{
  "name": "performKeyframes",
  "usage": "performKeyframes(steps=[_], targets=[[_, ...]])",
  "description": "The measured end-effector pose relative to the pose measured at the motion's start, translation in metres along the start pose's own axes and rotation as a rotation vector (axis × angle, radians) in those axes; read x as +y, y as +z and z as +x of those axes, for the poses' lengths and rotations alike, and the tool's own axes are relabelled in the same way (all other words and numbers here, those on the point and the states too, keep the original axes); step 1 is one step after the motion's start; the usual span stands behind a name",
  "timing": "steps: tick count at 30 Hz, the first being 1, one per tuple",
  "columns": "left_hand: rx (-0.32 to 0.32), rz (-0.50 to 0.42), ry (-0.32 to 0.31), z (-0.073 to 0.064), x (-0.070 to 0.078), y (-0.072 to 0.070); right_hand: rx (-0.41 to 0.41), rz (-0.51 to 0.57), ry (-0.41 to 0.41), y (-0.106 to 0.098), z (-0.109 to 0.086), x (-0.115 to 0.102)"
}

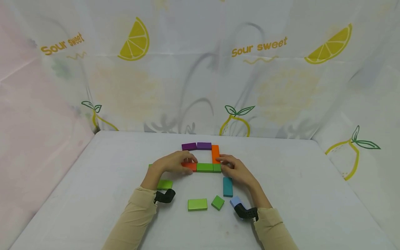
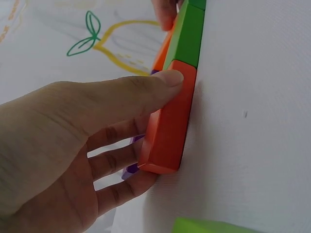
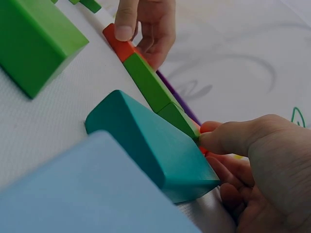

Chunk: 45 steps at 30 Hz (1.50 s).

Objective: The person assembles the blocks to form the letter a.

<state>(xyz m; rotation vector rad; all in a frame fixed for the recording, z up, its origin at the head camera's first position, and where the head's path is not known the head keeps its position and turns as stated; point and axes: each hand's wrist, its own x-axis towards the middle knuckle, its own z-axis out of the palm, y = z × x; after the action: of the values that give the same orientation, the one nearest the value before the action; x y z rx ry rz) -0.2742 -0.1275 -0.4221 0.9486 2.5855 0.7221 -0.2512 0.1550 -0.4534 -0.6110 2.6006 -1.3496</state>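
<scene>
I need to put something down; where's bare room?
The table is bare right of the right sleeve and left of the left sleeve. A small gap lies between the red-and-green row and front lime block. Around the left hand and right hand it's crowded.

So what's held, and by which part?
The left grip pinches the red block across its long sides; whether the right grip holds anything is unclear.
</scene>
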Motion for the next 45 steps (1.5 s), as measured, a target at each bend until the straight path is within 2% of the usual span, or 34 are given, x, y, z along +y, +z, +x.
performKeyframes(steps=[3,6,10,17,20,26,31,34,41,45], targets=[[0.001,-0.004,0.006,0.0,0.001,-0.001,-0.009,0.006,0.0,-0.004,-0.005,-0.017],[0.004,-0.005,0.017,0.001,0.001,-0.001,-0.009,0.008,0.009,-0.004,-0.005,-0.019],[0.006,-0.018,0.016,0.0,0.0,-0.003,0.0,-0.005,-0.014,0.0,0.003,0.004],[0.033,-0.055,-0.028,-0.008,-0.002,-0.008,0.002,-0.004,-0.025,0.001,0.003,0.007],[0.054,-0.071,-0.042,-0.012,-0.004,-0.011,0.006,0.0,0.001,0.001,0.001,-0.003],[0.119,-0.071,-0.024,-0.019,-0.009,-0.016,-0.02,0.019,0.051,-0.007,-0.008,-0.031],[0.196,-0.073,-0.013,-0.029,-0.019,-0.018,-0.048,0.007,0.03,-0.008,-0.006,-0.015],[0.218,-0.063,-0.011,-0.036,-0.027,-0.017,-0.07,0.024,0.023,-0.009,-0.005,-0.003],[0.24,-0.04,-0.071,-0.06,-0.038,-0.017,-0.116,0.05,0.015,-0.018,-0.012,0.004],[0.204,-0.033,-0.087,-0.073,-0.04,-0.019,-0.137,0.032,0.026,-0.026,-0.021,0.005]])
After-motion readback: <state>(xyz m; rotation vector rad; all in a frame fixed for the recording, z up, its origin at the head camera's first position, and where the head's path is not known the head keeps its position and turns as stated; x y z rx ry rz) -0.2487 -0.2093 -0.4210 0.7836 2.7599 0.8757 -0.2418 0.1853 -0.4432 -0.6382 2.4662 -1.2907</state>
